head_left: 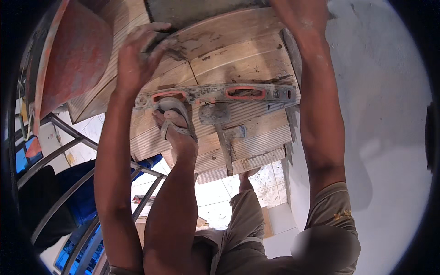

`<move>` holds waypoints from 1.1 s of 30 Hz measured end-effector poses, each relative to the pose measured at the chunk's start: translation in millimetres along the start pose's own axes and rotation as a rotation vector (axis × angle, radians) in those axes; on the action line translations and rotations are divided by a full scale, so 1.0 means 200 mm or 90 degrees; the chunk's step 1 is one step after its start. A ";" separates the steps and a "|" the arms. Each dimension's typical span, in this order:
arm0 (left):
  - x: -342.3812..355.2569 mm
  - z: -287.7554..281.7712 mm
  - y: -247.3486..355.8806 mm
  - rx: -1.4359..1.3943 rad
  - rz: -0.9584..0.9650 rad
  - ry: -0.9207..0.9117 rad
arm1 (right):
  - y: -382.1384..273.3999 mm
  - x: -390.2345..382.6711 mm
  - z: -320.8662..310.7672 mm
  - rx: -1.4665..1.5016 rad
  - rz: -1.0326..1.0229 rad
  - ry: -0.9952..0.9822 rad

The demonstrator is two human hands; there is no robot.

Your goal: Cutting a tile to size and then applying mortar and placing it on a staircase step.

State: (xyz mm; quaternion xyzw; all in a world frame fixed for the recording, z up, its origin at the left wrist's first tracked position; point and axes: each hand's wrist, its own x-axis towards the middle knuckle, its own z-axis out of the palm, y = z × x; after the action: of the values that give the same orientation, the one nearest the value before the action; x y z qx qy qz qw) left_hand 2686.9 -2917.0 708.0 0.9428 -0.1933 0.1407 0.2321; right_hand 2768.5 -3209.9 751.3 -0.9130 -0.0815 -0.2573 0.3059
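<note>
My left hand (144, 50), cement on its bent, parted fingertips, rests at the edge of the upper wood-look tile (229, 25), below a dark grey cement patch (201, 10). My right hand (302, 16) reaches the top edge beside the wall; its fingers are out of view. A dirty spirit level (211, 93) with red-rimmed openings lies across the tiled stair (256, 151). Below it are a mallet (214, 114) and a small metal tool (236, 132), partly hard to make out. My sandaled foot (169, 119) is on the step under the level.
A red cement-stained container (68, 59) stands at upper left. A curved metal railing (59, 197) runs along the left, with dark blue cloth (82, 201) beyond it. A grey plastered wall (385, 119) borders the right. A white tiled floor (211, 197) shows below the stair.
</note>
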 end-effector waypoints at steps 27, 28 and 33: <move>-0.04 0.00 0.10 0.177 -0.037 -0.100 | 0.58 -2.43 -0.33 0.332 0.574 -0.232; -0.05 0.02 0.11 0.181 -0.037 -0.101 | 0.61 -2.42 -0.33 0.318 0.588 -0.238; -0.11 0.06 0.10 0.263 0.150 -0.053 | 0.63 -2.43 -0.32 0.329 0.599 -0.234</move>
State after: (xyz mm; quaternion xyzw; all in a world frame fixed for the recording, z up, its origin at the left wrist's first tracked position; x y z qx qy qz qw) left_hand 2660.5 -2932.4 696.7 0.9461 -0.2785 0.1648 0.0081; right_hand 2364.8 -3344.9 476.8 -0.7762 0.2217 0.0981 0.5821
